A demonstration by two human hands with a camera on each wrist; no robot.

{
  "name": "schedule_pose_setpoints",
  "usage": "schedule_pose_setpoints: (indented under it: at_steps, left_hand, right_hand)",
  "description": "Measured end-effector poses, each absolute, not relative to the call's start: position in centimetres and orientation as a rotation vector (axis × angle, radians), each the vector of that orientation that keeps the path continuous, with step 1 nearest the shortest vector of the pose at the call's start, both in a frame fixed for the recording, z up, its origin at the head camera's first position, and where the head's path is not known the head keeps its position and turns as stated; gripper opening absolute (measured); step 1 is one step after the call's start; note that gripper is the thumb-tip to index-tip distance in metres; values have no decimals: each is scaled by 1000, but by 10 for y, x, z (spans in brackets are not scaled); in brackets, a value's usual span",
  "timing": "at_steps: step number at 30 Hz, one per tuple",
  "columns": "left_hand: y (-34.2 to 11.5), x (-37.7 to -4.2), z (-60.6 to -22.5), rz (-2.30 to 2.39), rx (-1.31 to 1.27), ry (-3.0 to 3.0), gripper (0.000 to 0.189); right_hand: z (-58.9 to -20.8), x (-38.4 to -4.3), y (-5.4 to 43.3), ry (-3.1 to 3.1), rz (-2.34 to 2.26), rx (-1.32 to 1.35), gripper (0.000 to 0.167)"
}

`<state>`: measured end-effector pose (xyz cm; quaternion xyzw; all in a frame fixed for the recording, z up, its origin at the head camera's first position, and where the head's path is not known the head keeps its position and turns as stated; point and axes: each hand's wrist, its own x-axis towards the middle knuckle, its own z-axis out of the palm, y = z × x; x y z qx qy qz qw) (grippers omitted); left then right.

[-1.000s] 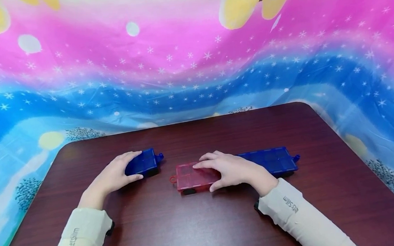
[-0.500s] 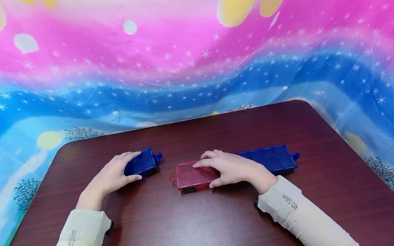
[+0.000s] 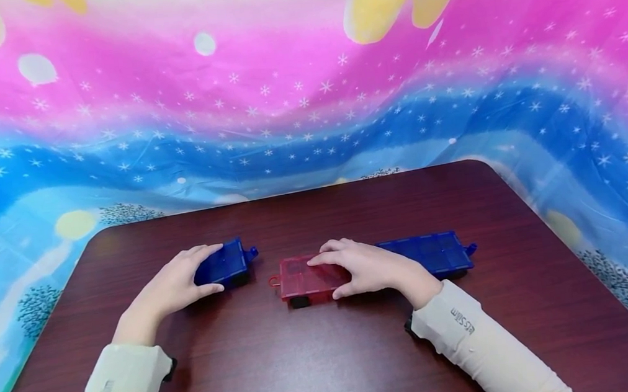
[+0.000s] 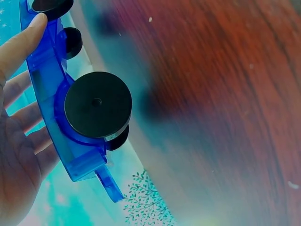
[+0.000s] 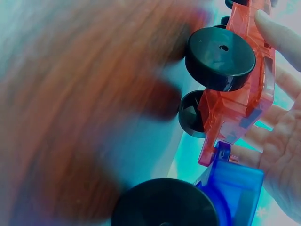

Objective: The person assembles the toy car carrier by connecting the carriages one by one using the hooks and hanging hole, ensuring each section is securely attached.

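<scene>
My left hand (image 3: pixel 173 286) grips a small translucent blue toy car base (image 3: pixel 230 264) on the left, thumb on the near side and fingers over the far side. Black wheels (image 4: pixel 97 104) and an end hook (image 4: pixel 109 186) show in the left wrist view. With my right hand (image 3: pixel 373 267) I hold a translucent red car base (image 3: pixel 305 276) across its sides; a ring (image 3: pixel 274 281) sticks out at its left end, towards the blue base, with a gap between. Behind my right hand lies another, longer-looking blue car base (image 3: pixel 431 253). In the right wrist view its coupling (image 5: pixel 223 151) meets the red base's end.
The dark brown wooden table (image 3: pixel 295 359) carries all the car bases. A patterned pink and blue cloth (image 3: pixel 296 116) hangs behind the table's far edge and round its sides.
My left forearm has shifted slightly left, the left hand and its blue car base drifting a little the same way. My right hand stays on the red car base, nearly still.
</scene>
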<state>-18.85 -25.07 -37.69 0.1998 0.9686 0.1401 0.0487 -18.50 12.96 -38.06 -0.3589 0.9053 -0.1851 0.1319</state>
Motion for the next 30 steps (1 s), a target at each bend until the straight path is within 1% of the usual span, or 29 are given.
schedule_pose_setpoints:
  at_steps: [15,30]
  left_hand:
    - [-250,-170,-372,405,619,2948,76]
    - [-243,-156,-369,372,693,2938,73]
  right_hand:
    - [-381,-186,131,2619,-568,-1036,69]
    - [-382,-187,135,2606,-614,-1032,68]
